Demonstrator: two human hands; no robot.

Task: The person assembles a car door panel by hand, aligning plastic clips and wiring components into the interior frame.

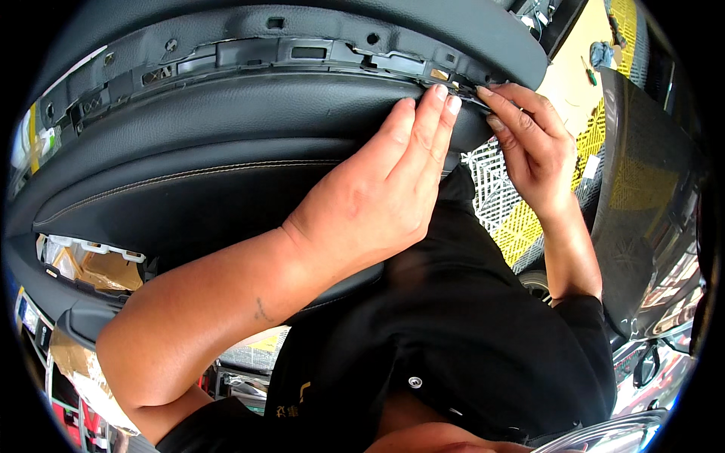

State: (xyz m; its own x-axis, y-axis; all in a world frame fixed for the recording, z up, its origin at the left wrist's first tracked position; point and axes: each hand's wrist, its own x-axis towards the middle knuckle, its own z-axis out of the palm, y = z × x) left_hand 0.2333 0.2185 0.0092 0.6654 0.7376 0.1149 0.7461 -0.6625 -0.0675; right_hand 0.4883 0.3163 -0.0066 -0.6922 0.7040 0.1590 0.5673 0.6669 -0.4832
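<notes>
A black leather-covered car door panel (226,113) with a light stitched seam spans the upper left. Along its upper part runs a long recessed channel (249,54) with square cut-outs and clip holes. My left hand (370,189) lies across the panel, fingers stretched out together, with its fingertips at the channel's lower edge near the right end. Just right of them, my right hand (536,147) is closed in a pinch at a thin dark piece by the channel's end. The fingers partly cover that piece, so its kind cannot be made out.
Yellow, white and grey floor grating (498,200) shows beyond the panel's right end. A dark, glossy curved vehicle part (642,196) stands at the right. A crumpled blue cloth (602,54) lies at the upper right. Cardboard (109,269) shows through the panel's lower-left opening.
</notes>
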